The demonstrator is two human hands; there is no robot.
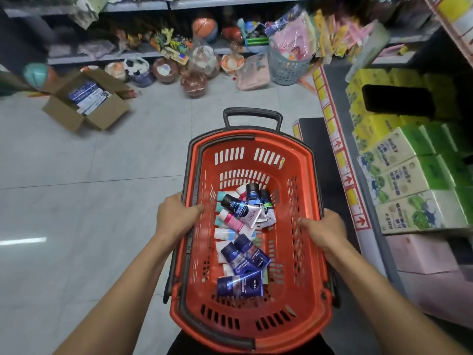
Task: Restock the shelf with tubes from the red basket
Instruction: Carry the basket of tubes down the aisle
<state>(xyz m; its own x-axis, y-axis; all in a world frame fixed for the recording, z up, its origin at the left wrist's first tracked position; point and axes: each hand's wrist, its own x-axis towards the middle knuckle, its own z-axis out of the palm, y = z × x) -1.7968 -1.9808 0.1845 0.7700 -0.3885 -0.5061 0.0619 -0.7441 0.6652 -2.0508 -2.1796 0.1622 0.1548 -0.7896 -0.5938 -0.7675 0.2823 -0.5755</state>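
I hold the red basket (311, 254) over pale floor tiles (76, 213), my left hand (176, 216) and right hand (323, 230) each clamped on a side rim. Blue, white and pink tubes (243, 239) lie jumbled inside. Green boxes (414, 190) fill the right-hand shelf (343, 165); farther off sit an open cardboard box (87, 103) and bagged balls (194, 82).

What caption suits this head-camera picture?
Both hands, left and right, grip the red basket of tubes beside a shelf.

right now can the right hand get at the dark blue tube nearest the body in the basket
Probably yes: the right hand grips the red basket rim, and the dark blue tube lies uncovered on top, nothing over it. The hand would have to let go first.
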